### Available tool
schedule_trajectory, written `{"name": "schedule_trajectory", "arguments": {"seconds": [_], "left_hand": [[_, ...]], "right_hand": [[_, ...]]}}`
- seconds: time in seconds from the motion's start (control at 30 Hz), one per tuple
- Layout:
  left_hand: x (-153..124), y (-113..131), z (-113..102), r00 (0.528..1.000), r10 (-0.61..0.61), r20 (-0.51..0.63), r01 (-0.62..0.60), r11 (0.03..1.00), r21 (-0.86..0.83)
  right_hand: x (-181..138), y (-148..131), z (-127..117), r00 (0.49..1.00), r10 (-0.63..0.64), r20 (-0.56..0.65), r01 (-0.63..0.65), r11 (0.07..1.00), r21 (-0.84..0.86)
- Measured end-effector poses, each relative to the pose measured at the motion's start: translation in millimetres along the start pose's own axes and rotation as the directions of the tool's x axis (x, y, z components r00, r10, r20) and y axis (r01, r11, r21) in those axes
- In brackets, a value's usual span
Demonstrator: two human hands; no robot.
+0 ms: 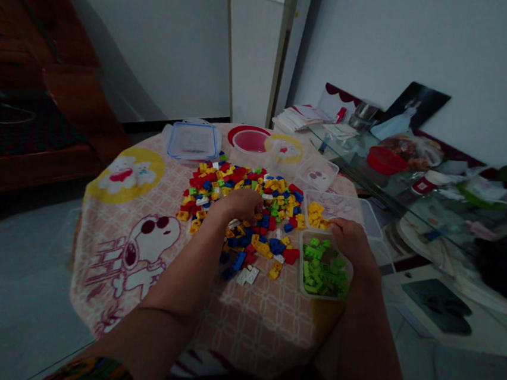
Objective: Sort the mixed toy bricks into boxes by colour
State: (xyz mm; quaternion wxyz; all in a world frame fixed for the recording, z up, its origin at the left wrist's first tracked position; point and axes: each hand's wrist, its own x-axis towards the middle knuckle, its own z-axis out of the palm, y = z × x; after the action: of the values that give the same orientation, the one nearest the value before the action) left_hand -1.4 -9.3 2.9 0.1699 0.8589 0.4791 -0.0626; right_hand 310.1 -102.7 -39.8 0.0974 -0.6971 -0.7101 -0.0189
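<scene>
A heap of mixed building bricks point(240, 180) in red, yellow, blue, white and green spreads over the round table. My left hand point(244, 204) reaches into the middle of this heap with fingers curled down; whatever they grip is hidden. On the right, my right hand point(348, 238) is closed in a pinch at the yellow bricks point(316, 215), which lie in a clear plastic box. I cannot make out what is between those fingers. Just below, another clear box point(300, 278) holds green bricks point(323, 268), partly behind my right wrist.
At the table's back are a lidded box with blue edging point(194, 141), a red-and-pink bowl point(250, 140) and a small clear container point(318, 174). A patterned cloth point(244, 326) covers the table. A cluttered glass table point(370, 186) adjoins on the right.
</scene>
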Motion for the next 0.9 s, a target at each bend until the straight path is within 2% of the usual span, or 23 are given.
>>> {"name": "schedule_trajectory", "arguments": {"seconds": [0.2, 0.37, 0.5, 0.63, 0.73, 0.83, 0.9], "left_hand": [[-6, -8, -5, 0.999, 0.017, 0.031, -0.013, 0.994, -0.109], [-7, -15, -6, 0.999, -0.027, -0.024, 0.023, 0.987, -0.161], [-6, -14, -7, 0.987, 0.052, -0.154, -0.085, 0.972, -0.218], [5, 6, -1, 0.943, 0.094, -0.319, -0.2, 0.926, -0.319], [20, 35, 16, 0.899, 0.092, -0.429, -0.294, 0.853, -0.432], [34, 61, 37, 0.875, 0.157, -0.458, -0.41, 0.743, -0.529], [38, 69, 45, 0.868, 0.206, -0.452, -0.448, 0.718, -0.533]], "right_hand": [[-1, 1, 1, 0.999, -0.029, -0.024, 0.029, 1.0, 0.006], [0, 2, 0, 1.0, -0.016, -0.007, 0.016, 1.0, 0.001], [0, 3, 2, 0.999, -0.037, -0.035, 0.036, 0.999, -0.01], [0, 4, 3, 0.999, -0.033, -0.033, 0.033, 0.999, -0.013], [1, 3, 2, 1.0, -0.022, -0.02, 0.022, 1.0, -0.01], [1, 2, 1, 1.0, -0.014, -0.007, 0.014, 1.0, -0.011], [1, 1, 0, 1.0, -0.009, 0.003, 0.009, 1.0, -0.007]]}}
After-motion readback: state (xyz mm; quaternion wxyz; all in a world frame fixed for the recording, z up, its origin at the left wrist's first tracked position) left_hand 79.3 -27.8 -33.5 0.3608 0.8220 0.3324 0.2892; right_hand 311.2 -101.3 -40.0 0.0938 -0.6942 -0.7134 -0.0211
